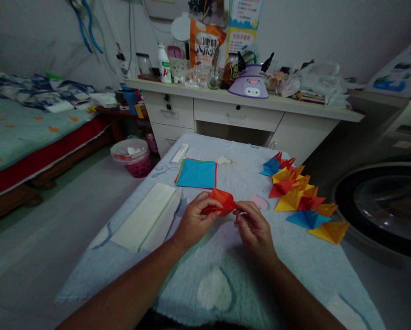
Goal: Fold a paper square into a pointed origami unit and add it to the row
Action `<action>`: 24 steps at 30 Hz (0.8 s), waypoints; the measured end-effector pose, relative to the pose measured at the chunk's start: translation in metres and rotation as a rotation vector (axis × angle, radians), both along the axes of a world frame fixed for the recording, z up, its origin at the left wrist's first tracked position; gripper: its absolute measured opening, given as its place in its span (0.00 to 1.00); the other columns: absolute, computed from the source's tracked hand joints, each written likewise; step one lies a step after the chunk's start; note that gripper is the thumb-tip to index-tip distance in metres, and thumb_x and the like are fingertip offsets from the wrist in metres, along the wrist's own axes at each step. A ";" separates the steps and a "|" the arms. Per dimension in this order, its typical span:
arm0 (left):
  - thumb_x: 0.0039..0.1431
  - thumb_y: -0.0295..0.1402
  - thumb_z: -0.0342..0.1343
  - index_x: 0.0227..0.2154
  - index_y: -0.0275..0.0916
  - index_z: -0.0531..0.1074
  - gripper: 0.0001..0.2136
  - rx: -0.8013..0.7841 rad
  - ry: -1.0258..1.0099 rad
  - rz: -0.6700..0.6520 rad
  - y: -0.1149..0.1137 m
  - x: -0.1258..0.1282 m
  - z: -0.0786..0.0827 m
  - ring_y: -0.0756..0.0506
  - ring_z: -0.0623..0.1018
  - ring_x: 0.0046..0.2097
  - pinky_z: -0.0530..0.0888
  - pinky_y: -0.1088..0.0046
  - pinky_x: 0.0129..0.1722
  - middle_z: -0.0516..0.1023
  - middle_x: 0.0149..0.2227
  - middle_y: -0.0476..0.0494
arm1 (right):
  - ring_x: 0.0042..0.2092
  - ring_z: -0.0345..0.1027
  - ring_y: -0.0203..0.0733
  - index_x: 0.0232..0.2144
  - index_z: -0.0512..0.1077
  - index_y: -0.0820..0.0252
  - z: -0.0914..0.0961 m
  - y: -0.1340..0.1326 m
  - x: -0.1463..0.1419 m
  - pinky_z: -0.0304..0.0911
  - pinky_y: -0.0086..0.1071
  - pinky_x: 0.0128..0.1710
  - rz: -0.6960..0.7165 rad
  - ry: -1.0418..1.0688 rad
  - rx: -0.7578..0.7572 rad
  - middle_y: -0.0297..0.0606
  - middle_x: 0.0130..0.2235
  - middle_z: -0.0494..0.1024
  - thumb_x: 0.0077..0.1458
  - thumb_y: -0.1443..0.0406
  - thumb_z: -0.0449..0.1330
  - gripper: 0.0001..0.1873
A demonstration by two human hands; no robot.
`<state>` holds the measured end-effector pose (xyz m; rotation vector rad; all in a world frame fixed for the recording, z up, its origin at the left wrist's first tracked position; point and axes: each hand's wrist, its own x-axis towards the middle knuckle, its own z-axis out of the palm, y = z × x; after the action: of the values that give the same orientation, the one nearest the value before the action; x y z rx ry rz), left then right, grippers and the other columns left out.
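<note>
A red folded paper [223, 200] is held between my two hands above the cloth-covered table. Its left side is pinched by the thumb and fingers of my left hand [199, 216]. At its right edge, the fingertips of my right hand [255, 228] are closed on the paper. Just beyond lies a stack of square paper sheets [196, 173] with a blue one on top. To the right, several folded paper cranes [291, 195] in red, yellow and blue stand close together in a group.
Left on the table lie a folded white paper [145, 215] and a small white box [180, 154]. A crumpled white scrap [223, 160] is near the far edge. A white desk [238, 112] stands behind, a washing machine [384, 183] at right, a waste bin [133, 158] at left.
</note>
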<state>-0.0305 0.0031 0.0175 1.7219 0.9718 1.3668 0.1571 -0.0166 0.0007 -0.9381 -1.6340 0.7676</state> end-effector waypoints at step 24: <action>0.55 0.24 0.60 0.33 0.39 0.74 0.04 0.014 0.040 -0.060 -0.001 0.000 0.001 0.49 0.74 0.39 0.69 0.76 0.38 0.70 0.34 0.48 | 0.45 0.65 0.42 0.49 0.73 0.46 0.010 -0.001 -0.001 0.63 0.37 0.44 0.017 -0.105 0.057 0.38 0.42 0.68 0.61 0.69 0.54 0.18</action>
<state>-0.0305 0.0020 0.0188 1.7807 0.9271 1.3082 0.1562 -0.0173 0.0102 -0.9388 -1.7483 0.6893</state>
